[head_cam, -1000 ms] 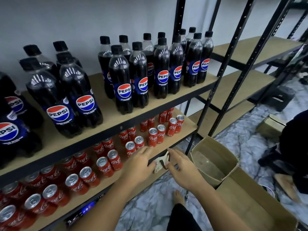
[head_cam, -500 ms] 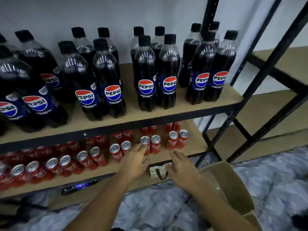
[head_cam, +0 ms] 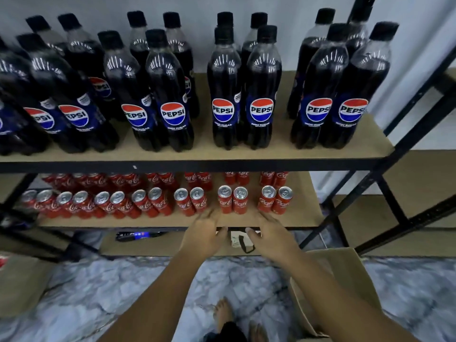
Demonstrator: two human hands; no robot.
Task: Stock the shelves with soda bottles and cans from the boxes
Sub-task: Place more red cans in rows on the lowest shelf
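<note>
two hands, both empty, fingers loosely straight: left hand (head_cam: 202, 236) and right hand (head_cam: 271, 236) at front lip of lower shelf (head_cam: 304, 214). fourteen red coca-cola cans (head_cam: 225, 202) in front row, seven pairs, silver tops; more behind. pepsi bottles (head_cam: 223, 95) above in pairs, black caps. bare board at shelf's right end. open cardboard box (head_cam: 345, 280) low right.

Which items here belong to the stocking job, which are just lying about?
Job: Pepsi bottles on the upper shelf; Coca-Cola cans on the lower shelf; cardboard box on the floor; left hand and right hand at that shelf's edge.
Lying about: small white item with a black strap below that edge; blue-lit device on the bottom board.
</note>
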